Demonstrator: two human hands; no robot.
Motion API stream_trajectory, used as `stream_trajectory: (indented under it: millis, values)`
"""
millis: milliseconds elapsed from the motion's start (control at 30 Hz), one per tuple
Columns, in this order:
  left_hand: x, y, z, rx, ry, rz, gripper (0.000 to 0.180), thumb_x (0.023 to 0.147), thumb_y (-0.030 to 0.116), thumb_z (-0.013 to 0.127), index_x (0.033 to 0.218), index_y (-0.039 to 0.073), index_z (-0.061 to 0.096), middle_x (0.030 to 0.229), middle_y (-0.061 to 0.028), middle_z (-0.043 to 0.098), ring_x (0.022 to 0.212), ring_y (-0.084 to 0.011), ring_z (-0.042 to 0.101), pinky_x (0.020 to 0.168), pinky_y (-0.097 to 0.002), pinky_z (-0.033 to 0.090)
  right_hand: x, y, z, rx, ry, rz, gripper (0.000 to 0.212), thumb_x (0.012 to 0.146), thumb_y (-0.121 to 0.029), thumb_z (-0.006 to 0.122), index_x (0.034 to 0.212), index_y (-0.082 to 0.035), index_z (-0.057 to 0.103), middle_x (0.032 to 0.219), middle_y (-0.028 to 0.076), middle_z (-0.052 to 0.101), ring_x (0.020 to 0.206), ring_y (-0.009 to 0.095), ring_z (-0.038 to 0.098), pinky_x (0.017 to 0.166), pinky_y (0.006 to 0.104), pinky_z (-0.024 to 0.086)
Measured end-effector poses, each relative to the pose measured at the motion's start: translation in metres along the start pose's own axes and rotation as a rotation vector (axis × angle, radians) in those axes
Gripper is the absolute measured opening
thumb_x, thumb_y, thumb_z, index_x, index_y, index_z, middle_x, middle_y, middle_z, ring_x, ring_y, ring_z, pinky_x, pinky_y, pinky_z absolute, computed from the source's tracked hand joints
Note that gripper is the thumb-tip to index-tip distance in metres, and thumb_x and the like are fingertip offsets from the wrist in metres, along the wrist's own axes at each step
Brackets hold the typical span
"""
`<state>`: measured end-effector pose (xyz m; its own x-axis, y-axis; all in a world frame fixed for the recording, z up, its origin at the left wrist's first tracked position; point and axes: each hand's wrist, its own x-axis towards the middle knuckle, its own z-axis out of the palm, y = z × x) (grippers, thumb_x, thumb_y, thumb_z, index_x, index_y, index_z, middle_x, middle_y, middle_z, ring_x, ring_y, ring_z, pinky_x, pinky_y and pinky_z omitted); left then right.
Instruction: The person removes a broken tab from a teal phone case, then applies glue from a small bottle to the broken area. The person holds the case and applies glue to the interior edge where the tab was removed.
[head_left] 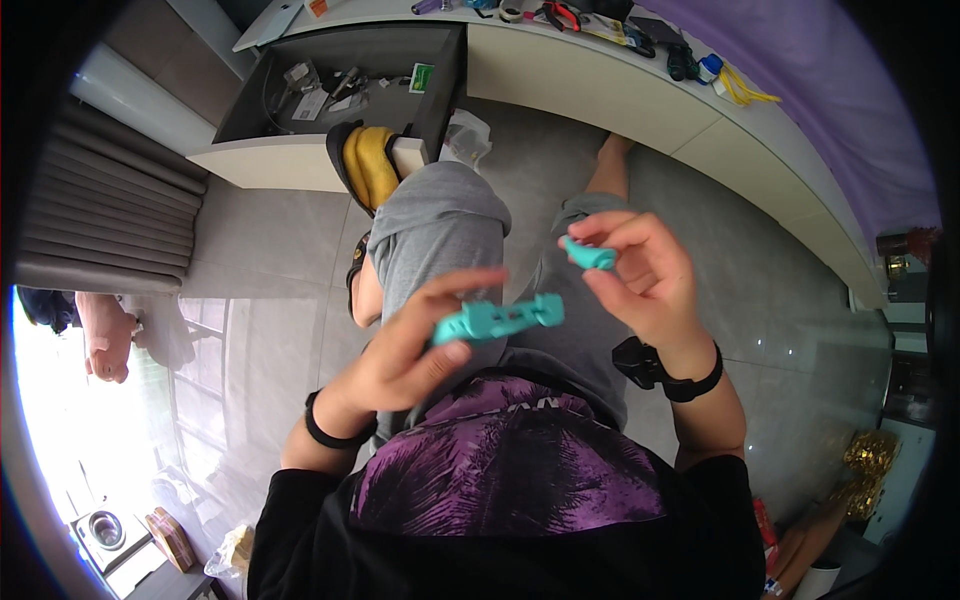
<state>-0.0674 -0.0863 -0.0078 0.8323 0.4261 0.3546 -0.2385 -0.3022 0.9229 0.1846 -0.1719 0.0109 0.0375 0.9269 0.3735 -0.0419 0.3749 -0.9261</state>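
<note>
Above my lap, my left hand (415, 345) grips a long teal plastic piece (500, 316) between thumb and fingers. This piece has slots along its middle and a squared block at its far right end. To the right and slightly higher, my right hand (645, 275) pinches a smaller, curved teal plastic piece (590, 255) between thumb and fingertips. The two teal pieces are apart, with a short gap between them. What kind of object they belong to cannot be made out. My fingers hide part of each piece.
Ahead on the left, an open drawer (330, 158) holds small loose items, with a yellow and black bag (368, 165) over its front. Tools, including red-handled pliers (562, 14), and a yellow cord (745, 88) lie on the long counter (640, 55). A grey curtain (110, 190) hangs at left.
</note>
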Motion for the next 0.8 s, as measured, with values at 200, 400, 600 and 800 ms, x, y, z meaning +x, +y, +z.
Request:
stream_trajectory:
  millis: [200, 400, 600, 800]
  values:
    - [-0.001, -0.007, -0.011, -0.162, 0.209, -0.601, 0.031, 0.095, 0.017, 0.052, 0.120, 0.000, 0.046, 0.090, -0.0013, 0.057, 0.077, -0.0054, 0.052, 0.066, -0.0208, 0.044, -0.007, -0.001, -0.011, -0.173, 0.073, 0.059, 0.022, 0.081, 0.008, 0.062, 0.091, -0.003, 0.046, 0.103, 0.011, 0.060, 0.094, 0.014, 0.057, 0.083, 0.0276, 0.048]
    - [0.010, -0.023, 0.007, -0.320, 0.269, -0.646, 0.030, 0.093, 0.009, 0.051, 0.121, -0.001, 0.045, 0.091, -0.0045, 0.060, 0.079, -0.0078, 0.057, 0.065, -0.0215, 0.047, -0.010, 0.007, 0.001, -0.233, 0.026, 0.383, 0.024, 0.080, 0.001, 0.069, 0.097, -0.003, 0.053, 0.088, 0.003, 0.059, 0.075, 0.006, 0.056, 0.064, 0.0204, 0.046]
    - [0.020, -0.027, 0.027, -0.426, 0.416, -0.610, 0.026, 0.092, 0.003, 0.050, 0.117, -0.002, 0.046, 0.100, -0.0084, 0.061, 0.085, -0.0105, 0.059, 0.071, -0.0244, 0.050, -0.007, 0.026, 0.014, -0.414, -0.109, 0.305, 0.030, 0.081, 0.005, 0.066, 0.111, 0.000, 0.060, 0.089, 0.004, 0.059, 0.073, 0.008, 0.056, 0.064, 0.0202, 0.049]
    - [0.016, -0.038, 0.023, -0.344, 0.396, -0.511, 0.023, 0.090, 0.000, 0.052, 0.112, 0.000, 0.048, 0.098, -0.0068, 0.061, 0.084, -0.0090, 0.058, 0.071, -0.0231, 0.048, 0.001, 0.042, 0.025, -0.461, 0.038, 0.277, 0.028, 0.078, 0.001, 0.069, 0.105, -0.001, 0.061, 0.091, 0.011, 0.063, 0.076, 0.017, 0.064, 0.067, 0.0255, 0.052]
